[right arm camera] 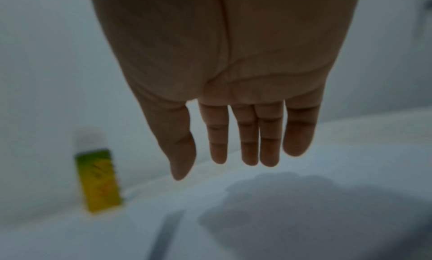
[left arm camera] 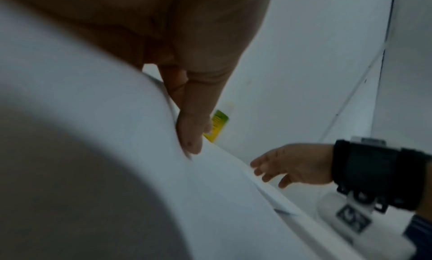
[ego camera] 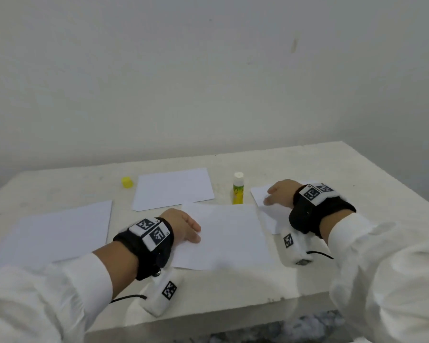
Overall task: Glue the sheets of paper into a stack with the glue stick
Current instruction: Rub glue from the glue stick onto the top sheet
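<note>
The glue stick [ego camera: 238, 188] stood upright and uncapped on the bench [ego camera: 332, 164], just left of the right hand [ego camera: 280, 194]; that hand was nearer, fingers straight, holding nothing. The left hand [ego camera: 183, 225] pressed the middle sheet [ego camera: 228, 236] flat, fingers extended.

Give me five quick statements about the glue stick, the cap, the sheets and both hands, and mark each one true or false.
1. The glue stick stands upright on the table. True.
2. The yellow cap sits on the glue stick. False: it lies apart on the table, left of the far sheet.
3. The left hand rests on the near middle sheet. True.
4. The right hand grips the glue stick. False: its fingers are straight, over the right sheet, beside the stick.
5. All sheets are already in one stack. False: they lie spread out, and only the near middle sheet overlaps the right one.
</note>
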`<state>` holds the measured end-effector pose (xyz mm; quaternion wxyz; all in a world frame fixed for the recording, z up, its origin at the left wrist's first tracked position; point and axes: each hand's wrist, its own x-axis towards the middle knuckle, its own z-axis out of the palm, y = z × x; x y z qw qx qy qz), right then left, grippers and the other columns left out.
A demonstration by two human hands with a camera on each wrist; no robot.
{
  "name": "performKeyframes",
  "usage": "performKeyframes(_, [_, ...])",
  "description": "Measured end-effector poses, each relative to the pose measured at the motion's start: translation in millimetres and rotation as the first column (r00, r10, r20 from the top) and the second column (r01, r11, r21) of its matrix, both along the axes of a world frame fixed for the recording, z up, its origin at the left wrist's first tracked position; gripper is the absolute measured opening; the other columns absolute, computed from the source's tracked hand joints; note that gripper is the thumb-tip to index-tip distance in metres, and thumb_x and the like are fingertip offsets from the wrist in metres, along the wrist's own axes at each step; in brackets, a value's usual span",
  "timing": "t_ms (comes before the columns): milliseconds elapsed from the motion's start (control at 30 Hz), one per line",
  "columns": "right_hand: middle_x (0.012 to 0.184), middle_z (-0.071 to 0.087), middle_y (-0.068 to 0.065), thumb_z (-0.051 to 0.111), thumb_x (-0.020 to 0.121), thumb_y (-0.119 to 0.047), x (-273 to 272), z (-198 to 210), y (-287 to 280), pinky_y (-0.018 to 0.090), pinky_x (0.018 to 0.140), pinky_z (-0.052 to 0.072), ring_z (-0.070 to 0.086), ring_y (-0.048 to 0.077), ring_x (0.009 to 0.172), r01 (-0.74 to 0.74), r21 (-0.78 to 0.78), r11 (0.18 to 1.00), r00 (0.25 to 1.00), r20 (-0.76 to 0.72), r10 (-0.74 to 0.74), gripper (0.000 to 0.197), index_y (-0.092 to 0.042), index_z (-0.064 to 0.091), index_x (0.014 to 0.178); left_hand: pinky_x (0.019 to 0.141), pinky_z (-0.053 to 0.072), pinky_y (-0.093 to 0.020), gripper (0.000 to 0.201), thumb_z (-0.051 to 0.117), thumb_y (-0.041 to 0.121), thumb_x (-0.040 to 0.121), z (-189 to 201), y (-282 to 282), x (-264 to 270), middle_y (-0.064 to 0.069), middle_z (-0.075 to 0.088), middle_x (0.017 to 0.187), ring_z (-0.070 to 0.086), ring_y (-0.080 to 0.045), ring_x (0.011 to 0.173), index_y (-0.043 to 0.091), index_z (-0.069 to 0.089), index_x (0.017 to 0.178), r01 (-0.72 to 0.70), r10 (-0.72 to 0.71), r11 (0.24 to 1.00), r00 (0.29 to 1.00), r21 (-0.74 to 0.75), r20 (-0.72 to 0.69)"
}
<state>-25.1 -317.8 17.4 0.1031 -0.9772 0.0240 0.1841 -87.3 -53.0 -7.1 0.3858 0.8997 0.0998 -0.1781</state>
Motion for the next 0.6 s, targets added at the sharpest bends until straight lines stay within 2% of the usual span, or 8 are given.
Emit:
performKeyframes(100, [0.146, 0.041, 0.01, 0.061, 0.09, -0.034, 9, -5, 36, 0.032, 0.105, 0.036, 0.041, 0.027, 0.131, 0.033, 0.162, 0.986, 0.999, -0.037, -0.027, 0.06, -0.009, 0.041, 0.142, 0.065, 0.046, -0.015, 0.023, 0.083, 0.014, 0.069, -3, 30, -6, 0.004, 0.062, 0.086, 0.058, -0.009, 0.073, 0.024, 0.067, 0.08, 0.002, 0.0, 0.98, 1.0, 0.2, -0.01])
performKeyframes(200, [0.122, 0.06, 0.011, 0.071, 0.082, -0.032, 18, -20, 58, 0.033, 0.096, 0.043, 0.057, 0.026, 0.106, 0.098, 0.25, 0.963, 0.994, -0.065, -0.085, 0.053, -0.011, 0.056, 0.128, 0.083, 0.045, -0.024, 0.048, 0.085, 0.028, 0.066, -4, 52, -13, -0.001, 0.043, 0.116, 0.055, -0.019, 0.1, 0.023, 0.061, 0.108, -0.01, 0.02, 0.945, 0.999, 0.327, -0.025])
performKeyframes(267, [0.113, 0.061, 0.01, 0.07, 0.083, -0.032, 22, -27, 66, 0.031, 0.09, 0.043, 0.057, 0.026, 0.099, 0.127, 0.269, 0.955, 0.992, -0.057, -0.116, 0.045, -0.011, 0.059, 0.121, 0.09, 0.045, -0.03, 0.063, 0.084, 0.039, 0.066, -2, 62, -19, -0.004, 0.03, 0.126, 0.051, -0.023, 0.106, 0.025, 0.054, 0.119, 0.018, 0.006, 0.934, 0.998, 0.358, -0.066])
performKeyframes(367, [0.117, 0.059, 0.013, 0.066, 0.087, -0.029, 24, -26, 73, 0.032, 0.089, 0.041, 0.054, 0.028, 0.1, 0.166, 0.268, 0.949, 0.986, -0.032, -0.164, 0.041, -0.007, 0.057, 0.12, 0.104, 0.038, -0.035, 0.076, 0.077, 0.054, 0.068, -3, 73, -26, -0.006, 0.018, 0.144, 0.039, -0.025, 0.128, 0.031, 0.046, 0.133, 0.108, -0.071, 0.883, 0.993, 0.456, -0.097])
performKeyframes(433, [0.115, 0.059, 0.018, 0.061, 0.091, -0.025, 23, -19, 78, 0.032, 0.085, 0.039, 0.05, 0.028, 0.093, 0.161, 0.296, 0.941, 0.985, 0.008, -0.171, 0.034, -0.003, 0.058, 0.116, 0.111, 0.027, -0.04, 0.077, 0.07, 0.062, 0.071, -2, 79, -32, -0.002, 0.009, 0.152, 0.022, -0.024, 0.139, 0.036, 0.041, 0.138, 0.148, -0.139, 0.828, 0.989, 0.541, -0.058])
performKeyframes(500, [0.105, 0.055, 0.018, 0.054, 0.094, -0.021, 22, -12, 85, 0.03, 0.077, 0.035, 0.048, 0.027, 0.089, 0.117, 0.328, 0.937, 0.986, 0.077, -0.15, 0.028, -0.001, 0.054, 0.112, 0.112, 0.02, -0.041, 0.071, 0.062, 0.063, 0.077, 1, 85, -37, 0.005, 0.013, 0.155, 0.015, -0.021, 0.141, 0.04, 0.037, 0.139, 0.247, -0.266, 0.759, 0.962, 0.602, -0.059])
performKeyframes(600, [0.101, 0.053, 0.016, 0.047, 0.095, -0.022, 17, 0, 105, 0.031, 0.069, 0.038, 0.051, 0.029, 0.086, 0.055, 0.384, 0.922, 0.991, 0.096, -0.099, 0.036, -0.002, 0.038, 0.123, 0.112, 0.013, -0.044, 0.07, 0.053, 0.06, 0.085, 3, 94, -44, 0.01, 0.015, 0.157, 0.01, -0.021, 0.143, 0.042, 0.025, 0.146, 0.481, -0.458, 0.595, 0.862, 0.644, -0.22])
